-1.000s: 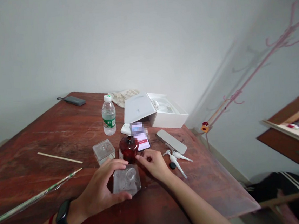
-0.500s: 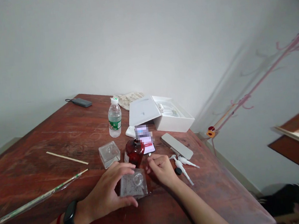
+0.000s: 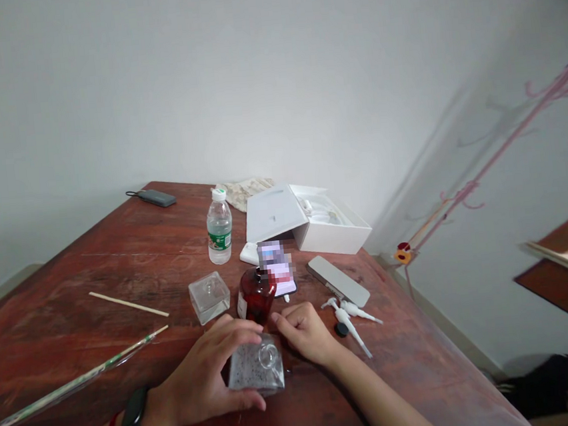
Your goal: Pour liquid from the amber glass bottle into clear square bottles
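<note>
Left grip (image 3: 213, 375), half-spread, held clear square bottle (image 3: 251, 369) at its 3 o'clock; right grip (image 3: 306, 331), curled, contents unclear, bottle's 2 o'clock.

A clear, speckled square container (image 3: 255, 368) is spanned by the left hand (image 3: 212, 374). The right hand (image 3: 306, 331) is curled near an amber bottle (image 3: 256, 297) set on a reddish wooden table (image 3: 131, 244).

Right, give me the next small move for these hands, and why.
I'd probably bring the right hand to the free right side of the near clear container. The left hand holds it from the left, while the right hand is curled near the amber bottle, leaving that side unsupported.
</note>
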